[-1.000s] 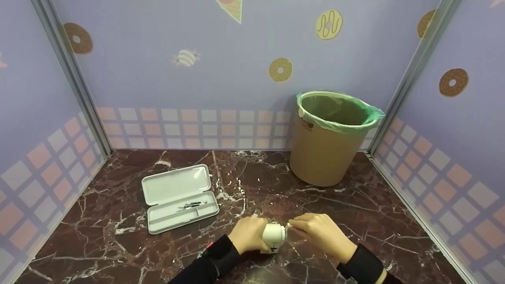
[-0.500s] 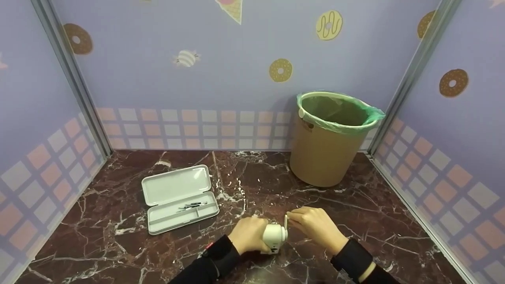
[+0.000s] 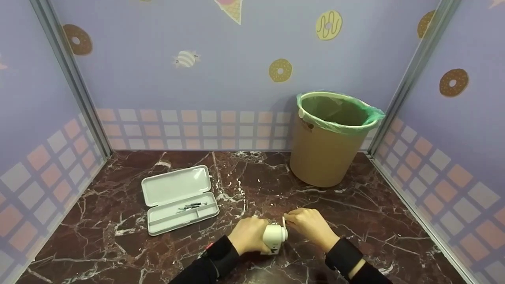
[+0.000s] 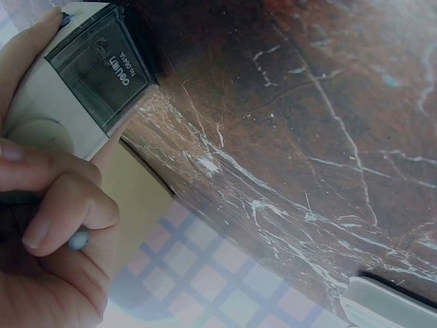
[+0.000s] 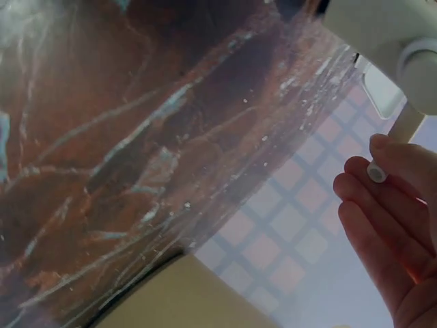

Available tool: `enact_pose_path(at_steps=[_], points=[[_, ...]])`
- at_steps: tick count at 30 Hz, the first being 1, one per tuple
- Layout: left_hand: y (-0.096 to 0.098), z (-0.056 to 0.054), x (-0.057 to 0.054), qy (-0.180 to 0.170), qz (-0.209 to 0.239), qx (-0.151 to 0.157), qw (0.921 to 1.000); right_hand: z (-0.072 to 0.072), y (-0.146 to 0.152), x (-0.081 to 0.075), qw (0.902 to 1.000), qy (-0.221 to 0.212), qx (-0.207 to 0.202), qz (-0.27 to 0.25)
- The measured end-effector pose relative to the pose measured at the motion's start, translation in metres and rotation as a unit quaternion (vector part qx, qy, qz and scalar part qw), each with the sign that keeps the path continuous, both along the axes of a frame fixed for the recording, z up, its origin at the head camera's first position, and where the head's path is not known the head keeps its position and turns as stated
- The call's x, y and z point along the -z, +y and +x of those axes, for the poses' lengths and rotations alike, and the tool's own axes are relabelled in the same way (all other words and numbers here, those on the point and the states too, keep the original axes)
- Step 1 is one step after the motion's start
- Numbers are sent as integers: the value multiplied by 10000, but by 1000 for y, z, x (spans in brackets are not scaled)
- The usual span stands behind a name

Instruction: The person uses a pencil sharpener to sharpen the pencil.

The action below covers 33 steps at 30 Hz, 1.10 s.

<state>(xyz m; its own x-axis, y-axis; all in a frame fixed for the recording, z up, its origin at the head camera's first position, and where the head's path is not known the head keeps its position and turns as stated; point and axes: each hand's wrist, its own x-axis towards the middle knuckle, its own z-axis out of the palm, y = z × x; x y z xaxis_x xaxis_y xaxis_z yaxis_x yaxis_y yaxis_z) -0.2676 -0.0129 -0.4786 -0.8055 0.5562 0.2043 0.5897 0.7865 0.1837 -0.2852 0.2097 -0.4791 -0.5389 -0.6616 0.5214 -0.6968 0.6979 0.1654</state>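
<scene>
A white hand-crank pencil sharpener is low in the head view. My left hand grips its body from the left. The left wrist view shows its dark, see-through shavings drawer and, under a curled finger, a small blue-grey rounded end of something mostly hidden in the hand. On the right side of the sharpener, my right hand pinches the knob of the crank handle between thumb and index finger. The crank points up and away in the head view.
An open white pencil case lies at the left, with a few pens inside. At the back right stands a tan waste bin with a green liner. Patterned walls enclose the dark marbled table at the back and sides.
My right hand has swung the crank from toward me, partly hidden, to upright and now leftward slightly, its forearm shifting left. My left hand and the sharpener stay in place.
</scene>
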Motion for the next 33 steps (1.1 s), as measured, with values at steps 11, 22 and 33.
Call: enact_pose_path(at_steps=[11, 22, 33], points=[[-1, 1, -1, 79, -20, 26, 10000, 1, -1, 10, 9998, -170, 90, -71], [-1, 1, 0, 54, 43, 23, 10000, 5, -2, 19, 9988, -487, 18, 27], [-1, 2, -1, 49, 12, 6, 10000, 17, -1, 30, 9983, -570, -40, 53]])
